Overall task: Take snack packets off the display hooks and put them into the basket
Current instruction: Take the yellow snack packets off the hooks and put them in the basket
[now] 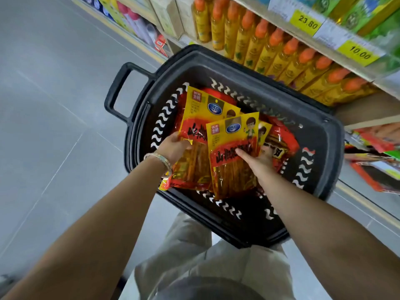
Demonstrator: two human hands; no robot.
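my left hand [173, 146] pinches the left yellow-and-red plastic snack packet [201, 113] by its side edge. my right hand [257, 158], thumb on top, grips the right yellow-and-red plastic snack packet [229, 172]. both run lengthwise toward the far rim of the black plastic basket [216, 59], over its pile, so i'd just let go.

The yellow-and-red plastic snack packets [225, 137] carry black characters on a red band, a blue oval badge and a clear window showing orange-brown strips. The black plastic basket [216, 68] has rows of wavy slots that read white against its dark walls. The yellow plastic bottles [257, 48] wear orange caps; the yellow paper price tags [307, 23] bear black numerals. The tiled floor [54, 105] is grey
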